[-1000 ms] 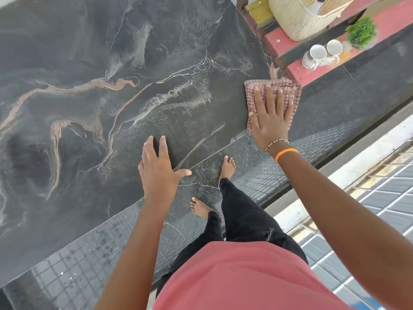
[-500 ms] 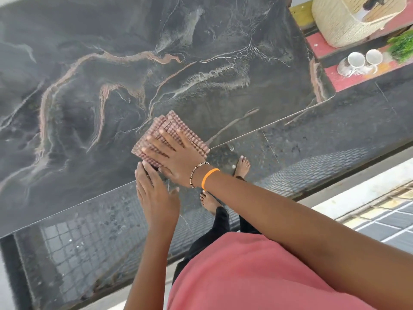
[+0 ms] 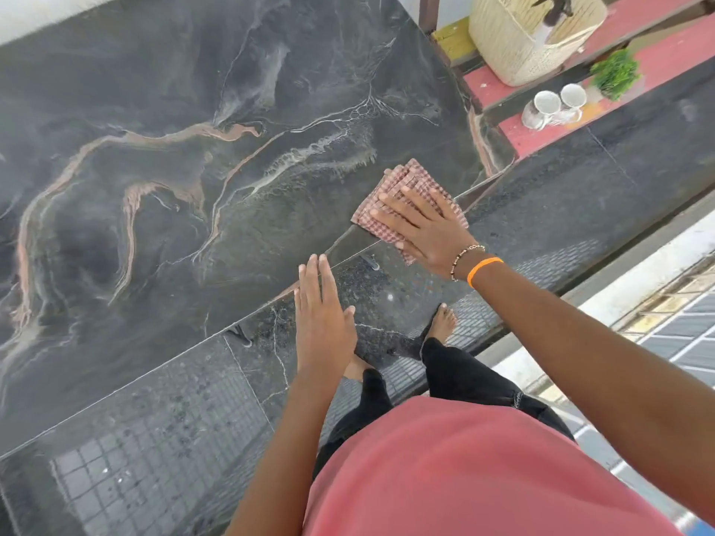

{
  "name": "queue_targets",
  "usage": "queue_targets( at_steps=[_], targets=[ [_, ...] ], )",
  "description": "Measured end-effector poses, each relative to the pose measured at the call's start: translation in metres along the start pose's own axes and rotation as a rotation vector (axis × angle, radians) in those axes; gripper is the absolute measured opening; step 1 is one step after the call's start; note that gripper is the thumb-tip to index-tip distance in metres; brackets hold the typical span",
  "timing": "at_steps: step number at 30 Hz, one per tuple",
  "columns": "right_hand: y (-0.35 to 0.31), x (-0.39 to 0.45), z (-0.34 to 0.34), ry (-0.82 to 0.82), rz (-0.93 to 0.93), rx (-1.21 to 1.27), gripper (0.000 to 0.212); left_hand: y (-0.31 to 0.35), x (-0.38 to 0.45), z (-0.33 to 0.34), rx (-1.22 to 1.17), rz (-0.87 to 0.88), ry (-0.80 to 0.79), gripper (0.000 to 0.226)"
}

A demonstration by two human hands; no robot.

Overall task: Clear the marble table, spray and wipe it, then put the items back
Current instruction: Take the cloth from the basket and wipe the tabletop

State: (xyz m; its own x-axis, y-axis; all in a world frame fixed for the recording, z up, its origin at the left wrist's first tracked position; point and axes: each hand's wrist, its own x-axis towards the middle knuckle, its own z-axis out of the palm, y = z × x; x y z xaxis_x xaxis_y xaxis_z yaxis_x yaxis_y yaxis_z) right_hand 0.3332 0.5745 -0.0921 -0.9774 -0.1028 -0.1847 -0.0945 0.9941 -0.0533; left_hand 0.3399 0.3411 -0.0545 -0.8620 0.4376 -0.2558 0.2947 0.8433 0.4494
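The dark marble table (image 3: pixel 162 234), veined in white and pink, fills the left and middle of the head view. A folded red-checked cloth (image 3: pixel 402 183) lies on its near edge close to the right corner. My right hand (image 3: pixel 421 226) presses flat on the cloth with straight, spread fingers. My left hand (image 3: pixel 323 315) rests flat with straight fingers at the table's near edge, to the left of the cloth and apart from it, holding nothing.
Beyond the table's right end, red steps (image 3: pixel 541 137) carry a woven basket (image 3: pixel 530 36), two white mugs (image 3: pixel 553 106) and a small green plant (image 3: pixel 615 73). My bare feet stand on the dark glossy floor (image 3: pixel 580 210) below the table edge.
My right hand has slid the cloth to the right along the near edge, back towards the right corner. My left hand stays at the near edge.
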Motion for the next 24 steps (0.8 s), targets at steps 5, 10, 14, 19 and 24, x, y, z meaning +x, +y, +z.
queue_targets(
  at_steps=[5, 10, 14, 19, 24],
  targets=[
    [0.072, -0.013, 0.000, 0.020, 0.137, 0.018, 0.058, 0.037, 0.021, 0.009, 0.004, 0.088, -0.067, 0.083],
    [0.129, -0.027, 0.000, 0.158, 0.278, 0.143, 0.063, 0.081, 0.042, 0.016, -0.054, 0.131, -0.113, 0.082],
    [0.158, -0.029, 0.004, 0.343, 0.335, 0.545, 0.058, 0.122, 0.060, 0.023, -0.132, 0.127, -0.146, 0.079],
    [0.181, -0.031, -0.015, 0.558, 0.717, 1.600, 0.033, 0.183, 0.093, 0.031, -0.361, 0.072, -0.231, 0.072],
    [0.224, -0.052, -0.047, 0.562, 0.637, 2.351, 0.027, 0.249, 0.137, 0.033, -0.580, 0.058, -0.284, 0.062]
  ],
)
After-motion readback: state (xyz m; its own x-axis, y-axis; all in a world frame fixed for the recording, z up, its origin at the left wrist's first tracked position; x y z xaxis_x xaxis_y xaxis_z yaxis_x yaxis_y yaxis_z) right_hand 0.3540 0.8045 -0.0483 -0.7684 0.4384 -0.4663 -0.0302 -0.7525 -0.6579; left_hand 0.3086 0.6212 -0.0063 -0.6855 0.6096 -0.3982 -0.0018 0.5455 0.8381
